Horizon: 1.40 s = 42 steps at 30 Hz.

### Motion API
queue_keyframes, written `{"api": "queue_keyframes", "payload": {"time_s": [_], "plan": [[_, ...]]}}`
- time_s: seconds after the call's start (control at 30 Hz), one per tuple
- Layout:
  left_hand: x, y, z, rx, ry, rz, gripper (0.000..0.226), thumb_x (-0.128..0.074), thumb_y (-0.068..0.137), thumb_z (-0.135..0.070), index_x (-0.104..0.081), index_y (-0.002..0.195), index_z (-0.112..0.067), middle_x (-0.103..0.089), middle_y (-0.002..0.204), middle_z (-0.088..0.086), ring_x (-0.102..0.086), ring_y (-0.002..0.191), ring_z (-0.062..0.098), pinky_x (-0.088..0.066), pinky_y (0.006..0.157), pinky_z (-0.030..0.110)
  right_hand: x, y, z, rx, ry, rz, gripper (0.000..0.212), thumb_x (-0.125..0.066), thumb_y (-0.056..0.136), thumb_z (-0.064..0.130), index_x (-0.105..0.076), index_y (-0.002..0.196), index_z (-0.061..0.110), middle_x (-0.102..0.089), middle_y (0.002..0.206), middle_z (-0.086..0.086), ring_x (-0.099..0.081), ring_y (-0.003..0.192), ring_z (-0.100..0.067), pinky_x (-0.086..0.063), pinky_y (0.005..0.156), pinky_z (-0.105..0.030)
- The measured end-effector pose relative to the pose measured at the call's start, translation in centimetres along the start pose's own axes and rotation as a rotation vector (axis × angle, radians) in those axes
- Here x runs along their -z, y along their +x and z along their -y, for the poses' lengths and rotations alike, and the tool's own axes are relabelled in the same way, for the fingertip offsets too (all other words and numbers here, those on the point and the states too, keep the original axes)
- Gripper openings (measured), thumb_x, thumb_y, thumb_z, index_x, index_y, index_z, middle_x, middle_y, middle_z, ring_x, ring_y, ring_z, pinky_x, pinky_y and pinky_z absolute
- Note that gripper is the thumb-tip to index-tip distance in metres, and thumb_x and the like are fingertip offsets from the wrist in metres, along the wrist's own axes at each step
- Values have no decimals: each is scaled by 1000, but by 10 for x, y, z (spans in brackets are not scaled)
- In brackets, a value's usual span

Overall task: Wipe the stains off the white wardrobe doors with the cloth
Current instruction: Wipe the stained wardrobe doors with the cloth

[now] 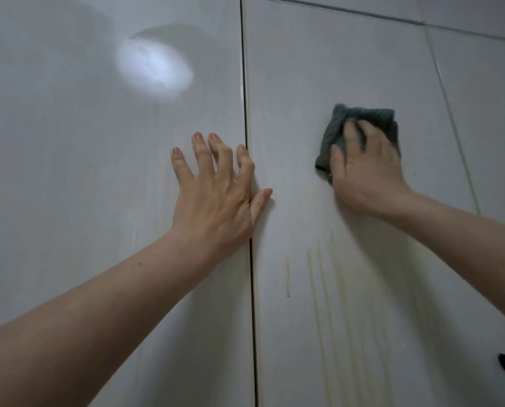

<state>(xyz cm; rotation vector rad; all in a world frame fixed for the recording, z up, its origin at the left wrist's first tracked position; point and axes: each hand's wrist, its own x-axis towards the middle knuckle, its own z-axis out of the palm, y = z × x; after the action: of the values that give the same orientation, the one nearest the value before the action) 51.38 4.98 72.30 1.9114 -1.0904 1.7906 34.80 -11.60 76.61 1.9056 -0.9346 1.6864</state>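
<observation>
Head view: right hand (365,168) presses cloth (360,124) on door; vertical drip stains (327,277) directly below; left hand (216,195) spread flat.

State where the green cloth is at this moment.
In the head view, the green cloth lies flat against the right-hand wardrobe door under the right hand, above the yellowish drip stains.
</observation>
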Motion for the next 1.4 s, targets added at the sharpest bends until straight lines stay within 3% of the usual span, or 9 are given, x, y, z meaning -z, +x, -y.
{"api": "queue_keyframes", "payload": {"time_s": [0.1, 0.27, 0.37, 0.53, 0.67, 0.9, 1.07, 1.27, 1.4], "plan": [[0, -1, 0, -8, 4, -2, 73, -5, 100, -55, -14, 153, -5, -17, 154, 35, -14, 144, 55, -21, 110, 72, -8, -21, 16, -61, 39, -86, 64, -17, 99, 42, -23, 154, 10, -20, 158, -19, -17, 146, -36, -12, 119, -48], [6, 1, -4, -25, 4, 14, 75, -10, 100, -57, -6, 153, -3, -10, 155, 34, -7, 144, 55, -18, 109, 73, -26, -88, 49, 131, -30, -156, 60, -23, 98, 40, -34, 149, 10, -34, 148, -19, -32, 134, -39, -22, 111, -51], [9, 3, -3, -34, 7, 53, 75, -11, 101, -56, -5, 152, -3, -6, 155, 34, -4, 144, 56, -18, 108, 74, -19, -62, 41, 255, -92, -172, 61, -27, 97, 44, -34, 150, 14, -37, 145, -18, -34, 129, -36, -26, 109, -49], [18, 6, -4, -47, 7, 110, 71, -12, 103, -54, -4, 152, -3, -2, 155, 34, -2, 143, 58, -20, 108, 74, 10, 33, 15, -55, -23, -85, 60, -25, 100, 48, -24, 154, 23, -26, 151, -11, -24, 138, -36, -16, 115, -48], [17, 5, -5, -55, -2, 109, 72, -13, 103, -53, -1, 152, -1, -2, 155, 35, -1, 143, 59, -21, 108, 75, -4, 4, 30, -124, 16, -129, 58, -23, 98, 45, -25, 152, 22, -27, 148, -11, -27, 134, -36, -19, 114, -51], [17, 3, -3, -59, -10, 78, 73, -13, 102, -54, -4, 152, -2, -4, 155, 35, -4, 143, 58, -22, 108, 73, -25, -120, 36, 134, -92, -154, 58, -24, 98, 43, -31, 149, 17, -33, 143, -11, -32, 125, -31, -22, 104, -45], [15, 3, -2, -43, -27, 71, 75, -15, 101, -58, -6, 153, -4, -5, 156, 34, -4, 144, 56, -19, 109, 71, -11, -72, 9, 317, -173, -127, 62, -28, 96, 49, -35, 149, 19, -39, 142, -14, -39, 124, -35, -27, 103, -44], [12, 3, -3, -22, -35, 73, 75, -14, 100, -60, -5, 153, -7, -5, 157, 31, -3, 146, 53, -17, 112, 70, 11, 21, -20, -65, 6, -66, 70, -19, 89, 53, -25, 153, 25, -27, 149, -8, -28, 133, -36, -19, 113, -50], [9, 2, -3, -2, -39, 67, 78, -11, 98, -62, -2, 154, -8, -4, 158, 30, -1, 146, 52, -15, 113, 69, -15, -49, 0, 12, -55, -157, 62, -21, 96, 45, -32, 149, 16, -33, 146, -16, -33, 125, -35, -26, 106, -51]]}}
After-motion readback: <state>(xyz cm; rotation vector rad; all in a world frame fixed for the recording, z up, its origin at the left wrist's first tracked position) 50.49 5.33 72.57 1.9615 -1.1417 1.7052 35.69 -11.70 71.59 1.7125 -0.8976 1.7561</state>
